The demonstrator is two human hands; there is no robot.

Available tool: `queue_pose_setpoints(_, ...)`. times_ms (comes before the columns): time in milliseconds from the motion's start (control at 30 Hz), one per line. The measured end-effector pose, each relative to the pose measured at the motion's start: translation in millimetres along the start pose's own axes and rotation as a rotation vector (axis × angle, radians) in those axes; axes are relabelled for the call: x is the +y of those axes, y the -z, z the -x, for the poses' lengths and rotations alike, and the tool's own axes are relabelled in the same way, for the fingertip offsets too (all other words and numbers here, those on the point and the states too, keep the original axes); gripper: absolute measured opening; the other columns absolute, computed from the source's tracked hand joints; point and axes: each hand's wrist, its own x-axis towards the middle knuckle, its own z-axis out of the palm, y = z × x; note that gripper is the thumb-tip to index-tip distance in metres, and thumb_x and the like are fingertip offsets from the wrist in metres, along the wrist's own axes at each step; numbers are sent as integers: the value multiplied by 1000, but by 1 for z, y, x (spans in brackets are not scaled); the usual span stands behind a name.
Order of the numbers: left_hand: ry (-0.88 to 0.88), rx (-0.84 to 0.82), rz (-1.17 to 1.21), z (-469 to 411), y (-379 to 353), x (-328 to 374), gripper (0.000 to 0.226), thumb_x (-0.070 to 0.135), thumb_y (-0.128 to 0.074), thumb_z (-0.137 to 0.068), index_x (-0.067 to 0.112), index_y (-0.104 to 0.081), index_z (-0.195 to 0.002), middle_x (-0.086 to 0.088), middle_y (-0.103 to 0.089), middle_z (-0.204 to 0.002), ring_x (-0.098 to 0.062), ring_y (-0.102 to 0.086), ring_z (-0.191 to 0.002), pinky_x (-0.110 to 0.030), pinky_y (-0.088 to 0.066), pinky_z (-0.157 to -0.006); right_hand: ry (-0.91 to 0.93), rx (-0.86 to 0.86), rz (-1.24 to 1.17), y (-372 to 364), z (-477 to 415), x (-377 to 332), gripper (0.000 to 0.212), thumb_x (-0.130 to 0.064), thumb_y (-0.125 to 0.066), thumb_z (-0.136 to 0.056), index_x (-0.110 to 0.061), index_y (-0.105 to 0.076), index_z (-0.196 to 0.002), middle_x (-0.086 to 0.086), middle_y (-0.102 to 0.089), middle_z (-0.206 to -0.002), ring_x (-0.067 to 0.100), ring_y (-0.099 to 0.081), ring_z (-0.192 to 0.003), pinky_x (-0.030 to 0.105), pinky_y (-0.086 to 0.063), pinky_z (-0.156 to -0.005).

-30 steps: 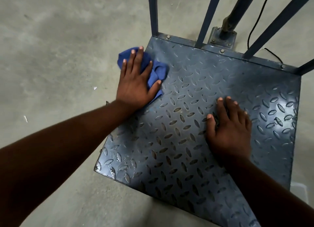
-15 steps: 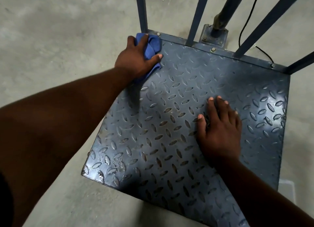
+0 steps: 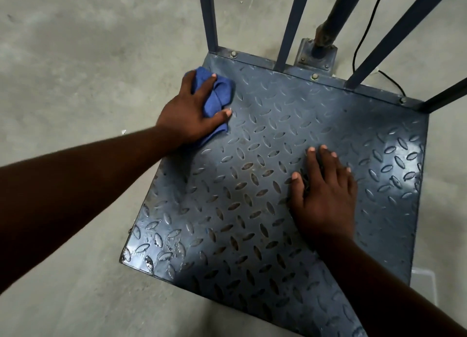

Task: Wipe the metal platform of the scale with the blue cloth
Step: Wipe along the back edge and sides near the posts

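Head cam, looking straight down at the scale. The diamond-tread metal platform [image 3: 252, 210] sits on a concrete floor [image 3: 75, 58] and fills most of the shot. The blue cloth [image 3: 218, 96] is bunched up near the platform's far left corner, right on the left edge, with a bit of it poking out past the edge. The left hand [image 3: 189, 117] is on top of it, fingers curled over the wad, thumb stretched out along its near side and holding it down on the metal. The right hand [image 3: 326, 200] lies flat on the platform toward the right of the middle, palm down, fingers straight and close together, well apart from the cloth. Blue upright bars [image 3: 211, 18] rise from the far edge. Behind them there's a darker post [image 3: 328, 28] on a bolted plate, and a thin black cable [image 3: 358, 46] trails down to the floor.
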Motion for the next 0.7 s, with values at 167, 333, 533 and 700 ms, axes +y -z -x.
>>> queue_pose_setpoints(167,63,14,71,-43,0,8,93,83,-51,-94,33,-25,-169,-16,-30,-164,-44,-55,-137,-49,-48,-113,-1,23,6,0,1,-1,63,-50,-33,-107,-25,-23,-164,3,-21,-171,24,-15,-159,48,-10,-129)
queue_pose_setpoints(333,-70,51,-14,-22,-6,2,87,81,-42,-99,34,-27,-170,0,-5,-182,-41,-45,-151,-52,-45,-118,0,33,-10,0,1,-2,62,-48,-36,-108,-24,-25,-163,5,-23,-171,25,-17,-158,49,-12,-129)
queue_pose_setpoints(533,-182,75,-3,55,-16,-26,84,73,-52,-100,29,-30,-169,1,-11,-181,-39,-50,-147,-51,-55,-105,0,38,-11,0,1,-3,62,-49,-34,-106,-24,-27,-163,6,-25,-169,27,-20,-157,49,-14,-128)
queue_pose_setpoints(700,-149,45,-9,47,-15,-22,90,79,-53,-96,31,-32,-168,-1,-13,-180,-42,-57,-140,-49,-56,-103,-3,32,-11,0,1,-2,62,-47,-38,-107,-24,-26,-163,5,-23,-170,26,-18,-158,49,-12,-129)
